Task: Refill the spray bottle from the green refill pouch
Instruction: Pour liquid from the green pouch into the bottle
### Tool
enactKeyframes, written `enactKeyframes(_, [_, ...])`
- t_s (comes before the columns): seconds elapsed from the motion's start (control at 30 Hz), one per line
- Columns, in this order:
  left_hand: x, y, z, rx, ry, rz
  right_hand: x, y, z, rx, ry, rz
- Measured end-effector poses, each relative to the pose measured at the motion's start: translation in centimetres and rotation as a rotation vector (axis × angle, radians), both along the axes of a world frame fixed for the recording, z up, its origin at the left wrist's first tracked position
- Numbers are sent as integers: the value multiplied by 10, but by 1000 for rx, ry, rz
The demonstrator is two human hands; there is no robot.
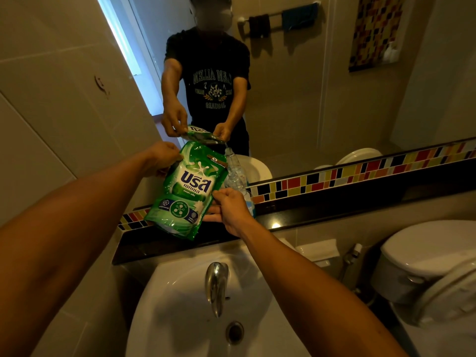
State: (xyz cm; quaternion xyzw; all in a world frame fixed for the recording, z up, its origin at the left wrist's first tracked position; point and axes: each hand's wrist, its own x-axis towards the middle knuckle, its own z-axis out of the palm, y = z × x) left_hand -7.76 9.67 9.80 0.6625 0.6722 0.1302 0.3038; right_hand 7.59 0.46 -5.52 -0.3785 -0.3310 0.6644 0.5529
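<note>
The glossy green plastic refill pouch (186, 189) hangs tilted over the dark ledge, long axis leaning up toward the right; the left hand (161, 157) pinches its upper corner, the right hand (230, 206) grips its lower edge; the clear, uncapped spray bottle (235, 176) stands just behind, its neck seemingly under the pouch's top right corner.

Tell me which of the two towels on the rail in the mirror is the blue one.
The blue towel hangs toward the rail's right end; the dark towel hangs left of it.
</note>
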Motion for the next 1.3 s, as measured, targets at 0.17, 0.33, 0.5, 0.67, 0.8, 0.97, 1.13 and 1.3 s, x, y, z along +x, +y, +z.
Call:
enactKeyframes(0.17, [0,1,0,-4,8,0,1,-2,3,-4,-10,0])
enactKeyframes(0.33, [2,0,0,-7,1,0,0,-2,3,-4,-7,0])
enactKeyframes(0.5, [2,1,-1,-14,-4,6,0,-3,3,-12,7,-2])
enactKeyframes(0.67, [2,1,0,-15,2,6,-4,-2,3,-17,2,-8])
enactKeyframes(0.8, [1,2,0,-24,9,5,-3,-3,3,-15,12,3])
enactKeyframes(0.97, [1,2,-1,-35,4,4,-2,-2,1,-11,14,3])
enactKeyframes(1.13, [3,1,-1,-24,6,3,-2,-3,0,-12,26,2])
enactKeyframes(1.3, [2,1,0,-25,11,2,-3,-3,0,-11,37,6])
